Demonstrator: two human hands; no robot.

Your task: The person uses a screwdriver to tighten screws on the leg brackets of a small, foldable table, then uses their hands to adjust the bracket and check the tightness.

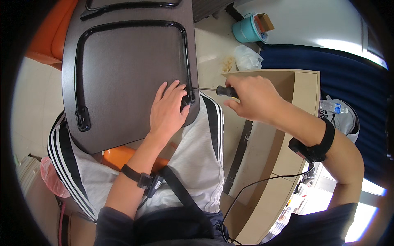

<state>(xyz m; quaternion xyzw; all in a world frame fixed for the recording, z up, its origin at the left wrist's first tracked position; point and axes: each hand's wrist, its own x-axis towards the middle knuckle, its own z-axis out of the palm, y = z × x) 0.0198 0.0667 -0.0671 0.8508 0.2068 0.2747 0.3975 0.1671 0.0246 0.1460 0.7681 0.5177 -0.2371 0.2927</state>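
Note:
A dark brown folding tabletop point(123, 78) lies underside up across my lap. A black tubular leg point(76, 61) lies folded on it, with a hinge bracket point(83, 119) at its left end. At the right end, my left hand point(166, 107) has thumb and index finger around the other black bracket point(190, 96). Its remaining fingers stretch over the board. My right hand point(255, 98) is closed around the black handle of a screwdriver point(225, 91). The thin shaft points left, its tip at the leg beside that bracket. The screw itself is too small to make out.
A second black leg point(131, 5) lies at the board's far end. An orange seat point(51, 35) stands at the far left. Right of me is a beige open cabinet point(307, 92); behind it are a plastic bag point(248, 57) and a turquoise bucket point(244, 30). A cable point(262, 179) trails from my right armband.

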